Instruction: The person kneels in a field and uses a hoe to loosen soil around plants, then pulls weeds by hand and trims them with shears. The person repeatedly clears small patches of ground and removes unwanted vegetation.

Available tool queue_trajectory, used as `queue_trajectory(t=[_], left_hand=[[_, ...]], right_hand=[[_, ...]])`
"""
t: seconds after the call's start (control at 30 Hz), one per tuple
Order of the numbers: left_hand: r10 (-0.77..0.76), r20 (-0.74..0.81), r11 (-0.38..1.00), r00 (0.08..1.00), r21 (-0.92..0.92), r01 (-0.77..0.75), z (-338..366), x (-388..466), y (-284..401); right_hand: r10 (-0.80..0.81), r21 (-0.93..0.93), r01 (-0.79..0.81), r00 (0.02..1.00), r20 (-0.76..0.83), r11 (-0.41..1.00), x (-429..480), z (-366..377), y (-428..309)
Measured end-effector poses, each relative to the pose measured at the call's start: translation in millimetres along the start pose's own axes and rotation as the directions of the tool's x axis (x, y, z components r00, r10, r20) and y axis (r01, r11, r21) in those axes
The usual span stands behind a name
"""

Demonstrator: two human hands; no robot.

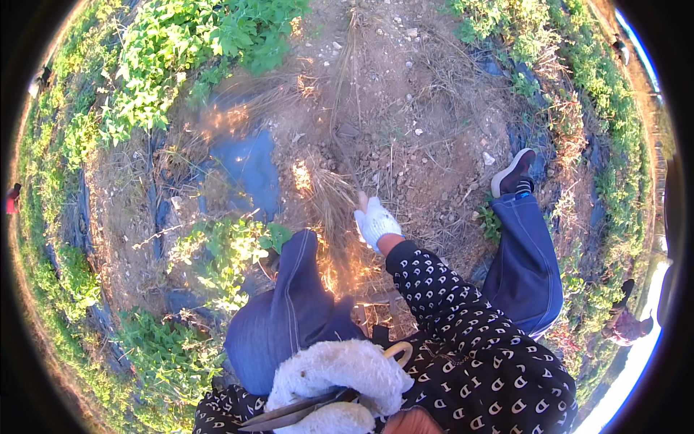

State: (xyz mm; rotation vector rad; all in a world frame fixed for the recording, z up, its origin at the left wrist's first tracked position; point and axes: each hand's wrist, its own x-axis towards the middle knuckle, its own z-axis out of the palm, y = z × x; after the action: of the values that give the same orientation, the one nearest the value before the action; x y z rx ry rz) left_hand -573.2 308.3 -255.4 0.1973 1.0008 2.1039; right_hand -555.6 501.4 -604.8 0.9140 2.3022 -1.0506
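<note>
Low in the view and close to the camera, my left hand (339, 369) wears a fuzzy white glove. It is closed around a pair of scissors. Their metal blades (295, 415) point to the lower left, and a yellow loop handle (400, 351) shows past the glove. My right hand (377, 222), in a white knit glove, reaches down over the soil between my legs. Its fist is closed on a thin shaft with a pale end (362, 200), whose darker far part blurs into the ground. Just left of it lies a tuft of dry stalks (331, 198).
Bare soil (423, 125) with pebbles and straw runs ahead. Blue-grey plastic sheeting (252, 168) shows at left. Leafy green plants (217, 32) stand upper left, more (238, 249) by my bent leg (298, 282). My shoe (515, 171) rests at right. Other people (626, 323) are at the margins.
</note>
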Motion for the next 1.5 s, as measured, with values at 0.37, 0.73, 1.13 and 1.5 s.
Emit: queue_trajectory(t=[0.37,0.73,1.13,1.5], left_hand=[[0.045,0.006,0.999,0.999,-0.023,-0.045,1.1,-2.4,-1.4],[0.157,0.068,0.983,0.985,-0.104,-0.149,-0.2,2.8,-10.5],[0.185,0.260,0.980,0.948,-0.121,-0.158,-2.6,13.3,-5.3],[0.158,0.000,0.979,0.987,0.133,-0.157,-0.9,-13.0,-4.8]], right_hand=[[-0.015,-0.034,0.017,0.997,0.080,0.999,-69.7,-29.2,39.9],[0.234,0.733,0.045,0.933,-0.275,0.679,60.2,-104.9,-11.4],[0.221,0.599,-0.166,0.975,-0.020,0.783,-56.8,-58.2,21.0],[0.357,0.750,-0.420,0.898,0.259,0.511,-168.9,-40.6,49.7]])
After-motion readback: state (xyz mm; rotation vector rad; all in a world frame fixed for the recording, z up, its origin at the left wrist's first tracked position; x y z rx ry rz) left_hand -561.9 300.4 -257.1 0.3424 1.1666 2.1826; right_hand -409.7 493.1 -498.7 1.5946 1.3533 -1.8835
